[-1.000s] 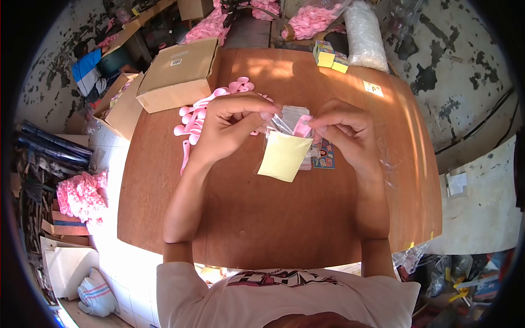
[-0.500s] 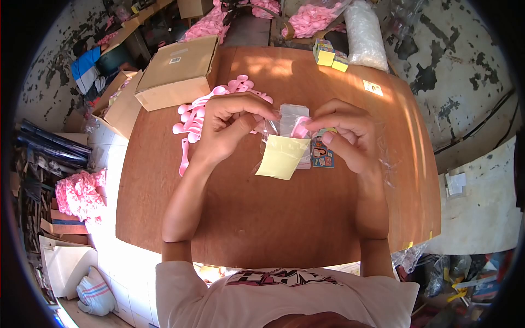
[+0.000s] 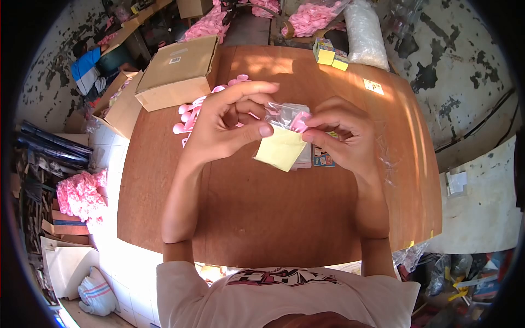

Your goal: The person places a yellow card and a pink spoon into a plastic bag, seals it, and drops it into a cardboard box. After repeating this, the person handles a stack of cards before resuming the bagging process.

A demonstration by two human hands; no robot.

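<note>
Above the table, between both hands, is a small clear plastic bag [image 3: 282,112] with a pale yellow card [image 3: 280,148] in it. My left hand [image 3: 232,120] holds the bag's left side, thumb against its edge and index finger raised. At the mouth of the bag, the fingers of my right hand [image 3: 342,131] close on a pink spoon [image 3: 299,122], partly hidden by plastic and fingertips. Beneath the card lies a stack of clear bags [image 3: 302,160]. Beside my right hand is a printed blue card [image 3: 322,157]. Pink spoons [image 3: 188,116] are piled behind my left hand.
A closed cardboard box [image 3: 178,71] sits at the table's back left. Yellow boxes [image 3: 330,56] and a big roll of clear plastic [image 3: 365,35] stand at the back right. Heaps of pink items [image 3: 310,21] lie beyond the table. Another person [image 3: 87,68] is at far left.
The bag and yellow card have risen slightly and tilted. My left thumb has come down onto the bag's edge while its index finger has lifted. My right hand stays at the spoon.
</note>
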